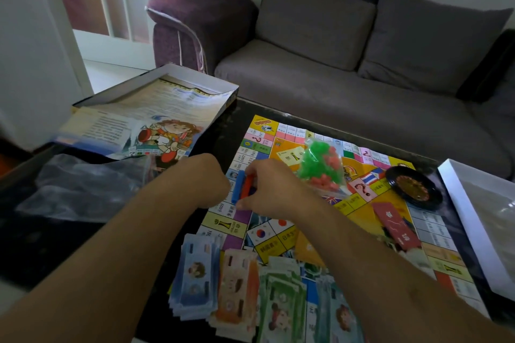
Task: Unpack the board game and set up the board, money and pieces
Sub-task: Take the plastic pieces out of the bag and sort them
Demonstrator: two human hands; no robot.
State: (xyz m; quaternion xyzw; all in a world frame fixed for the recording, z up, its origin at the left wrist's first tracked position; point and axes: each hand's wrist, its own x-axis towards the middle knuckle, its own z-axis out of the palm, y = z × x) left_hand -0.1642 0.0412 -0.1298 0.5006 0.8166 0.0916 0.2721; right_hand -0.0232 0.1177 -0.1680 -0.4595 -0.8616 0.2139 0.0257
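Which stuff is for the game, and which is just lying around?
For the game: board, money, blue and red pieces in the hands, bag of houses, spinner, red cards, box.
Just lying about: sofa, empty plastic bag.

Both hands meet over the board (359,220). The right hand (274,189) pinches a blue stick (237,186) and a red stick (246,185); the left hand (204,179) is curled beside them. Money (239,284) lies nearer the person.

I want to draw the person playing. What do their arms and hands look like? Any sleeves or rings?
Both forearms are bare, with no sleeves in view. The left hand and right hand show no gloves, rings, watch or bracelet.
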